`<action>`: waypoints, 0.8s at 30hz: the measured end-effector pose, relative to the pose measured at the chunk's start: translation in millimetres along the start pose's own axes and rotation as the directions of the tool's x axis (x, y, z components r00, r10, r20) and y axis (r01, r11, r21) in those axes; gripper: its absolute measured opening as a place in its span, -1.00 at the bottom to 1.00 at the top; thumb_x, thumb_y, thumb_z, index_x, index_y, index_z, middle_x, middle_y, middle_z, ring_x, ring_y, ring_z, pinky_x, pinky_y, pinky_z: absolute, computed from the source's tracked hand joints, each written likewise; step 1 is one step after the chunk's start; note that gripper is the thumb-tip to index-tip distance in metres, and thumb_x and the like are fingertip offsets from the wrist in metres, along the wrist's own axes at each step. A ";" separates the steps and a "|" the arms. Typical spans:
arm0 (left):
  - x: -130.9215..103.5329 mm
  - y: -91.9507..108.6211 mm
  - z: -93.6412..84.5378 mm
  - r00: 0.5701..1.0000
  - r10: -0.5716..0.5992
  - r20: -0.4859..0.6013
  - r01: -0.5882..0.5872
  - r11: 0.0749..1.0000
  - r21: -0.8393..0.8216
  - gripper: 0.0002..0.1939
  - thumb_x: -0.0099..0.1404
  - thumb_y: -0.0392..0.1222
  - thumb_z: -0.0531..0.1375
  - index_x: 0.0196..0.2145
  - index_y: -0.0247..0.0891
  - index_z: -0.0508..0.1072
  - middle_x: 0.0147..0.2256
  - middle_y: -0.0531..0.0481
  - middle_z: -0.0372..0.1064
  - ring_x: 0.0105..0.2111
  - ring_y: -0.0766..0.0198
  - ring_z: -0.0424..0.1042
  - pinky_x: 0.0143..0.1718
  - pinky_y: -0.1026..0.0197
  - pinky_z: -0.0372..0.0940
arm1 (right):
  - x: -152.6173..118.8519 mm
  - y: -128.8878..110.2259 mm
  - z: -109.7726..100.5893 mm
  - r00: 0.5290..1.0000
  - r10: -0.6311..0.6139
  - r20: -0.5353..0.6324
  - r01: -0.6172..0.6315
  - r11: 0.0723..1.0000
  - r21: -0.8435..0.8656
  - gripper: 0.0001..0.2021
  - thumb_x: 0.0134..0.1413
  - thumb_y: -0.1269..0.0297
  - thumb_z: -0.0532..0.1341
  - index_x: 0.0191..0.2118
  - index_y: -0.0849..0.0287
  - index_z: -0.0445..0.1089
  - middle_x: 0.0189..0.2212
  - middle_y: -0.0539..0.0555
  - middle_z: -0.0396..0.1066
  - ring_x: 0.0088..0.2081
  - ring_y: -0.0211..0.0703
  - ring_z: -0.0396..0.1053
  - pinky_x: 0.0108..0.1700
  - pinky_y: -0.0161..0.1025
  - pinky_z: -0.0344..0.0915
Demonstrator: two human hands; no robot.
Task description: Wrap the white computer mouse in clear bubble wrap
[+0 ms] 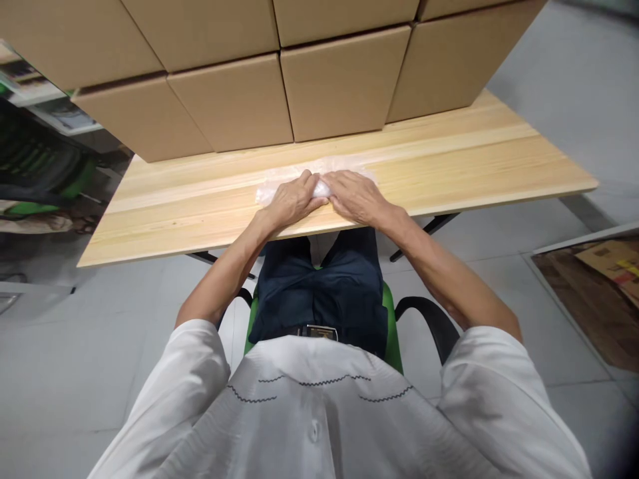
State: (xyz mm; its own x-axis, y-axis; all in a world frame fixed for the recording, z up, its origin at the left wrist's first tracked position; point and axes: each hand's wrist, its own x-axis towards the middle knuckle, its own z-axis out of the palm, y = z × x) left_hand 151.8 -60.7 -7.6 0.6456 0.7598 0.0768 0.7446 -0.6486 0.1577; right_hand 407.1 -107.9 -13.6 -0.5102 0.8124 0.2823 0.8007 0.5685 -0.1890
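A bundle of clear plastic wrapping lies across the wooden table, close to its front edge. It looks rolled between my hands, with a thin flat part showing behind my fingers. My left hand curls over the left part of the bundle, its thumb on the near side. On the right part, my right hand is closed over it with the fingers bent. The fingertips of both hands nearly meet in the middle. Whether anything is wrapped inside the plastic cannot be seen.
Stacked cardboard boxes stand along the back of the table. I sit on a green chair with black armrests. A dark chair and shelving are at the left. Flattened cardboard lies at the right.
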 end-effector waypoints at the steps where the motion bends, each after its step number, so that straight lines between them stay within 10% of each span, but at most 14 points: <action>1: -0.4 -1.1 1.1 1.000 0.005 -0.006 -0.005 1.000 -0.011 -0.39 0.85 0.22 0.25 0.53 -0.31 0.51 0.49 -0.63 0.51 0.38 -0.50 0.70 0.37 -0.29 0.56 | 2.3 -1.4 5.4 1.000 0.011 0.005 -0.011 1.000 0.004 -0.31 0.60 0.37 0.12 0.69 0.37 0.48 0.61 0.55 0.57 0.61 0.48 0.48 0.67 0.35 0.38; 8: -6.0 -18.5 17.2 0.987 0.078 -0.139 -0.088 0.994 -0.063 -0.30 0.79 0.08 0.23 0.69 -0.30 0.35 0.50 -0.58 0.56 0.51 -0.45 0.56 0.59 -0.40 0.43 | 0.2 -1.8 6.9 0.997 0.071 -0.004 -0.071 0.997 0.033 -0.33 0.55 0.44 0.17 0.66 0.36 0.50 0.60 0.53 0.60 0.60 0.46 0.53 0.64 0.33 0.46; 24: -8.5 -26.5 -0.7 0.989 0.112 -0.093 -0.119 0.990 -0.071 -0.58 0.88 0.14 0.19 0.32 -0.20 0.66 0.29 -0.42 0.68 0.35 -0.33 0.63 0.48 -0.29 0.50 | -0.6 27.1 4.6 0.999 0.037 -0.017 -0.036 0.997 0.062 -0.50 0.73 0.09 0.09 0.35 0.24 0.66 0.33 0.52 0.76 0.37 0.55 0.66 0.46 0.33 0.55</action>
State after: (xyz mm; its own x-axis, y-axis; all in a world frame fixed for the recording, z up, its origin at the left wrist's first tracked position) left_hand 126.5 -49.9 -11.8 0.7064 0.6831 0.1856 0.6484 -0.7296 0.2172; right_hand 427.7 -92.4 -23.3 -0.4751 0.8305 0.2907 0.7973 0.5461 -0.2570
